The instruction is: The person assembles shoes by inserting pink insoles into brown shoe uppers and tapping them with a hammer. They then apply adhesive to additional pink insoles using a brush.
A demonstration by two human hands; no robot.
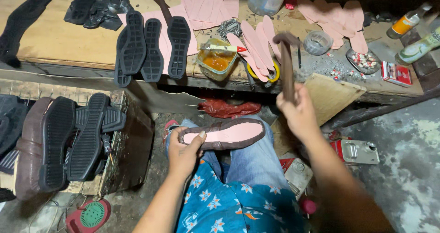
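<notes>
My left hand (185, 151) pins the upturned brown leather shoe with its pink insole (224, 134) on my knee (thumb on top). My right hand (299, 116) is clenched around the raised dark wooden-handled hammer (286, 68).

Beyond your fingers on the bench, you have three loose black soles (153, 47), one glue tub (216, 63) with one brush (215, 48), and two bottles (412, 36). One hammer (286, 63) sits inside your right-hand fingers (293, 102). One upturned shoe (227, 133) lies under your left-hand fingers (195, 139).
</notes>
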